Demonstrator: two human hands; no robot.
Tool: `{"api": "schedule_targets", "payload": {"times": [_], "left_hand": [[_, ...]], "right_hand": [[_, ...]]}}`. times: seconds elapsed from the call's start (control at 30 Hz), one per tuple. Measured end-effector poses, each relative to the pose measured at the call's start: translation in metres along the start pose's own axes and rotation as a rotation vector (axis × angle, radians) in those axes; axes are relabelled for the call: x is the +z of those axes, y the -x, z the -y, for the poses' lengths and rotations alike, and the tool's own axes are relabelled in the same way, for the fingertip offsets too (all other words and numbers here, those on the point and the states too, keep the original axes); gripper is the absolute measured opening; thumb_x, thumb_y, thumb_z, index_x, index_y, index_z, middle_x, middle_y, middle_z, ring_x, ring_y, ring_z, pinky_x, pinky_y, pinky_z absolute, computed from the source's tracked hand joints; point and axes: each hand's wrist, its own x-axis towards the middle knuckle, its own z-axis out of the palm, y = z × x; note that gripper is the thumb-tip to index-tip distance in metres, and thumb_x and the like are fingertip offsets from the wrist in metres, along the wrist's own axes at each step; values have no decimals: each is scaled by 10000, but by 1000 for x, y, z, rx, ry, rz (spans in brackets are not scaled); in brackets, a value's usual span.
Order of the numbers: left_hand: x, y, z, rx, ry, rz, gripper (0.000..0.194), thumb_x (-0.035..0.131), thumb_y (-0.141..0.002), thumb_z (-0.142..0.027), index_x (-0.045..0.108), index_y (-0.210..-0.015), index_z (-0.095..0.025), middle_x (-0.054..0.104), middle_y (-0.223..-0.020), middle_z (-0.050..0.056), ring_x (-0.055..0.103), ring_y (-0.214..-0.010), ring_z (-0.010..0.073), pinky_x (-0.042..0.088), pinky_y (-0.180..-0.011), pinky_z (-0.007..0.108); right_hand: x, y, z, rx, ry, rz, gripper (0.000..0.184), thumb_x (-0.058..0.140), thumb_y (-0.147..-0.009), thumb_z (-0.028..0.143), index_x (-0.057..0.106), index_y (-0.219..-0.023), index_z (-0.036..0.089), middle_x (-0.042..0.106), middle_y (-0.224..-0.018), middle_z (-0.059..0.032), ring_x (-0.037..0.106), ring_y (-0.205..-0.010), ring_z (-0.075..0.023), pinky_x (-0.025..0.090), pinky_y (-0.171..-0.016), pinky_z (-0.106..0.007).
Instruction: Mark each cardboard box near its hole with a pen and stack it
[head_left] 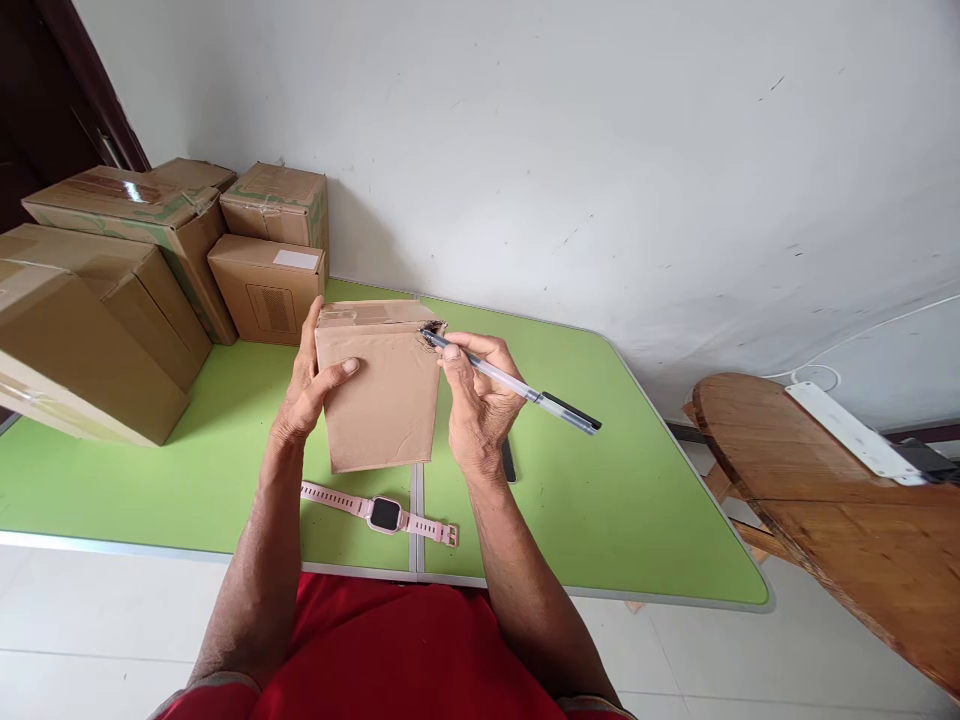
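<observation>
A small brown cardboard box [381,400] is held up above the green table. My left hand [309,385] grips its left side, thumb on the front face and fingers behind the edge. My right hand [484,395] is closed around a pen [517,380] with a clear barrel and its black cap on the back end. The pen's tip meets the box's upper right corner, where black scribbled marks surround a dark, torn-looking spot [431,332]. Below the box lies a pink smartwatch [385,514] with its strap stretched out.
Several taped cardboard boxes [90,320] stand at the left of the green table [600,480]. A dark flat object [509,462] lies partly hidden behind my right wrist. To the right are a wooden table [847,520] and a white power strip [855,432]. A wall rises behind.
</observation>
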Motion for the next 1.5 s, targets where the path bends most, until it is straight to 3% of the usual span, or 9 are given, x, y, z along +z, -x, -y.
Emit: {"api": "schedule_targets", "payload": {"times": [0.27,0.67,0.8,0.93,1.0,1.07,1.17,1.33,1.5], "left_hand": [[2,1,-7,-19,9,-21,1181,900,-781,-610,356,-1777,-286,570,-1707,149,499,-1610,462,495,-1293,594],[0,2,-5,-28,37,-35,1177,889,-789,-556,331,-1786,-275,581,-1695,142,506,-1608,435,500,-1287,573],[-2,0,-4,-14,22,-40,1175,888,-785,-558,335,-1786,-292,575,-1702,127,497,-1617,424,455,-1323,572],[-7,-2,-1,-3,50,-72,1144,892,-767,-563,386,-1763,-317,593,-1681,112,529,-1591,404,442,-1328,561],[-10,-4,-1,2,59,-103,1081,887,-753,-587,467,-1716,-334,609,-1658,95,537,-1581,401,434,-1332,554],[-11,-5,-2,9,65,-132,1038,888,-730,-606,533,-1669,-343,645,-1605,83,548,-1564,399,423,-1338,542],[-11,-7,-3,17,65,-151,1028,903,-705,-605,562,-1643,-357,683,-1540,69,552,-1556,388,419,-1337,507],[-11,-6,-6,-20,59,-167,1002,889,-702,-588,579,-1629,-367,672,-1544,56,528,-1572,384,409,-1346,497],[-11,-6,-6,-11,21,-140,987,857,-726,-619,579,-1637,-359,681,-1517,66,498,-1593,386,405,-1354,518]], "right_hand": [[-5,0,0,39,42,52,210,732,-1033,460,768,-1048,254,815,-996,-43,776,-929,-216,648,-895,-400],[-16,-3,-4,28,35,-70,146,732,-973,383,757,-927,247,755,-830,0,702,-740,-169,605,-677,-307],[-19,-9,-5,-5,31,-102,209,741,-1019,458,757,-990,251,765,-884,-8,734,-796,-184,629,-716,-329],[-42,-17,-21,-109,172,-138,199,654,-1127,438,756,-1157,270,775,-998,-24,750,-866,-196,639,-753,-350],[-60,-19,-38,-172,500,89,236,556,-1179,341,744,-1289,248,780,-1139,-82,754,-1001,-232,651,-808,-383],[-76,-16,-58,-212,845,446,304,494,-1172,188,745,-1344,194,770,-1193,-134,732,-1066,-263,648,-796,-387],[-87,-4,-82,-228,1049,814,359,516,-1080,-3,799,-1238,150,776,-1138,-152,707,-1009,-269,615,-735,-359],[-81,22,-96,-254,1121,1076,401,532,-982,-140,809,-1084,132,778,-1102,-166,680,-1061,-290,574,-822,-378],[-78,36,-98,-206,1164,1145,450,492,-985,-161,784,-1181,120,769,-1158,-177,673,-1100,-284,556,-893,-373]]}}
